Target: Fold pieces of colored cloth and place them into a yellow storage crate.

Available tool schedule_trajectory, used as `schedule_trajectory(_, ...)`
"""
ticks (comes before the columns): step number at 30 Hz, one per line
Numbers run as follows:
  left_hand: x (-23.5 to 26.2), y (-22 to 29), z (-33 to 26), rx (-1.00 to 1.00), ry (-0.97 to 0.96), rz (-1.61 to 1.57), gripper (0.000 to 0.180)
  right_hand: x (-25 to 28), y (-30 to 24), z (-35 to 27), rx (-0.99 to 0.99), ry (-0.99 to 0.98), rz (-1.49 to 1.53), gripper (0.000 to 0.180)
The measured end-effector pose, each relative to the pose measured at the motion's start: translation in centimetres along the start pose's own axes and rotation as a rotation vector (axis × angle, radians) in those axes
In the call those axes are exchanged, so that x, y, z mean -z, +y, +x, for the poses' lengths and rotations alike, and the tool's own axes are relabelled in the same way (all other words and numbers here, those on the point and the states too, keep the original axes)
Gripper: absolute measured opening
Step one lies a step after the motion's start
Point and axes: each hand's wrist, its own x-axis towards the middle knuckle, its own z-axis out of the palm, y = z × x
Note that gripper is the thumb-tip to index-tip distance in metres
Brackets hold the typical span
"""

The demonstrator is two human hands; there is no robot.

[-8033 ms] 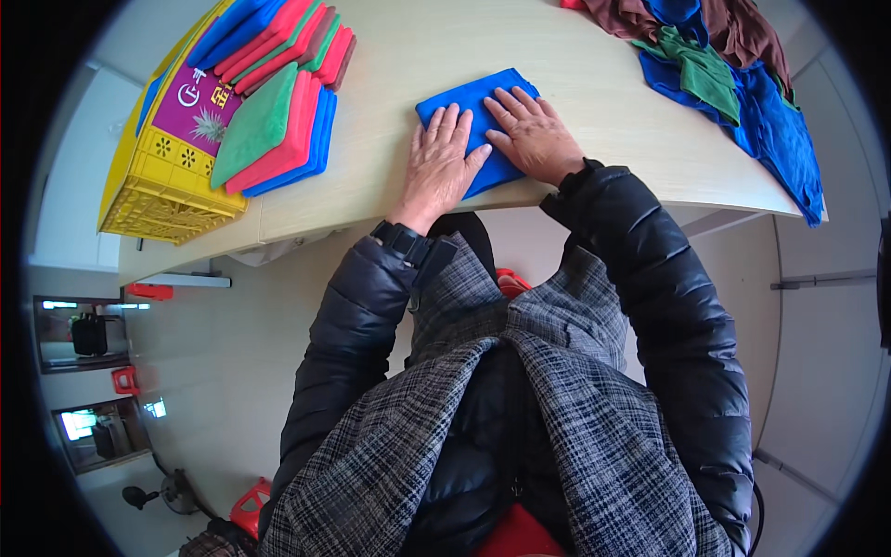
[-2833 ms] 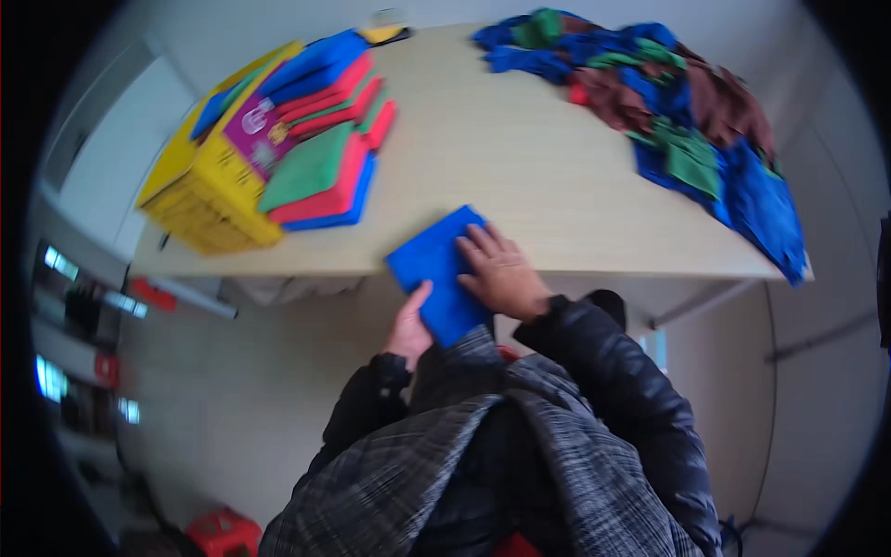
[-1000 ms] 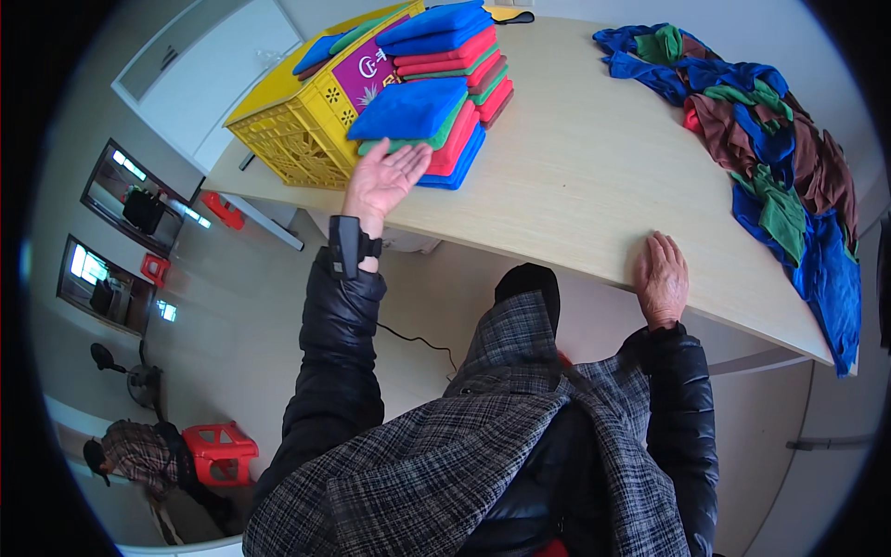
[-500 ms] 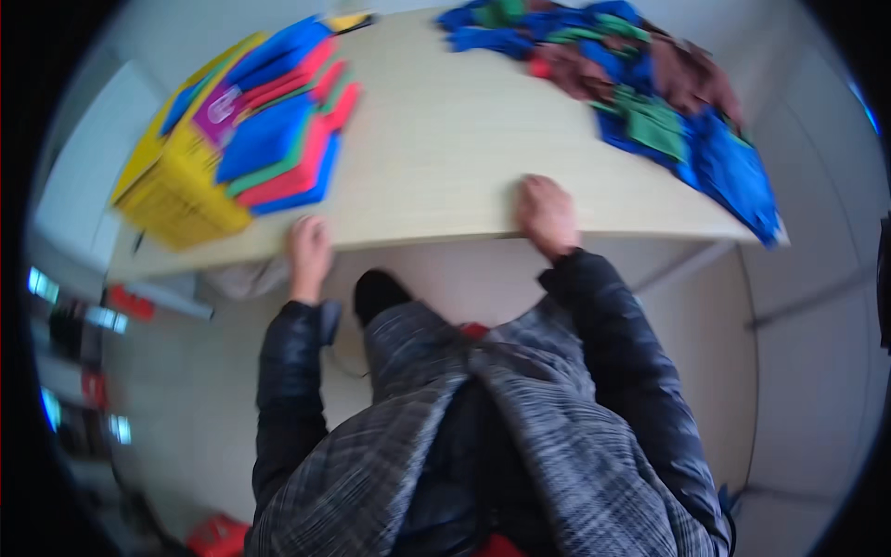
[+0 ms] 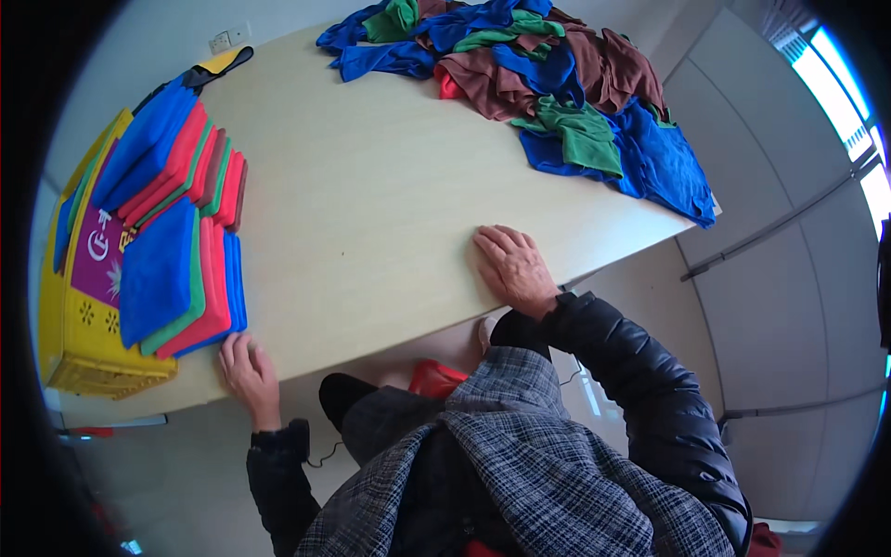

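My right hand (image 5: 520, 271) lies palm down on the pale wooden table (image 5: 362, 213), close to its front edge, its fingers stretched out. At the left, the fingertips of my left hand (image 5: 249, 373) rest on the same edge, beside the near corner of some folded cloths (image 5: 167, 274). These are blue, green and red and lean in a layered row. Behind them stands another row of folded cloths (image 5: 153, 162) in blue, red, green and brown. Neither hand holds anything.
Left of the folded cloths is a yellow plastic basket (image 5: 111, 367) with a purple label. A loose heap of crumpled blue, green, brown and red cloths (image 5: 557, 84) covers the far right of the table. Wall sockets (image 5: 229, 37) show behind. A red bag (image 5: 436, 379) lies under the table.
The view has swung to the right and sharpened. My right hand now lies flatter on the table, its fingers more stretched. My left hand stays at the table's edge by the folded cloths.
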Motion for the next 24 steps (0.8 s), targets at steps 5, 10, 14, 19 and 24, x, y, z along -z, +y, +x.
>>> schedule_trajectory(5,0.6,-1.0,0.6,0.081,-0.031,0.000,0.028,0.1,-1.3,2.4,-0.013,-0.061,0.049,0.050)
schedule_trajectory(10,1.4,-0.8,1.3,0.089,-0.087,0.093,0.037,-1.3,-1.1,1.9,-0.035,-0.121,-0.002,0.048)
schedule_trajectory(14,2.3,-1.0,2.3,0.126,-0.092,-0.046,0.035,-0.7,-0.4,1.3,0.064,-0.150,-0.056,0.053)
schedule_trajectory(19,4.8,-1.3,0.8,0.178,-0.081,-0.022,0.036,0.3,-2.9,4.7,0.038,-0.452,0.018,0.066)
schedule_trajectory(24,7.2,-7.3,0.3,0.157,-0.198,-0.120,0.041,-0.3,-7.0,5.8,-0.052,-0.679,0.041,0.081)
